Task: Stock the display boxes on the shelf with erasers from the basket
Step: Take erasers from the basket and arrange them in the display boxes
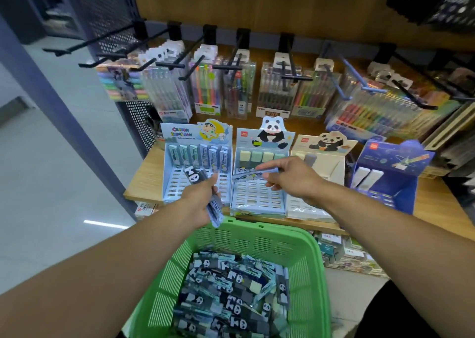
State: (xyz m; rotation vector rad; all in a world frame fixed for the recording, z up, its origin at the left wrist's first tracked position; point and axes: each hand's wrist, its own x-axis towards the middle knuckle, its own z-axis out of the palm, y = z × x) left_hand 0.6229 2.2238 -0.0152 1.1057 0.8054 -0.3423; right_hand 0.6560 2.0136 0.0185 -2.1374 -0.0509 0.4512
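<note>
A green plastic basket (257, 237) below the shelf holds several panda-print and blue-sleeved erasers (231, 291). My left hand (203, 196) grips a small bundle of erasers (199, 181), a panda-print one on top, in front of the blue cartoon display box (171, 175). My right hand (290, 175) pinches one long blue-sleeved eraser (253, 174) over the panda display box (257, 199). That box has a row of pastel erasers (262, 156) at its back. The cartoon box has a back row of upright blue erasers (198, 155).
A white panda box (331, 168) and a dark blue box (395, 183) stand to the right on the wooden shelf (142, 181). Pen packs (275, 91) hang on black hooks above. More stock sits on a lower shelf (344, 253).
</note>
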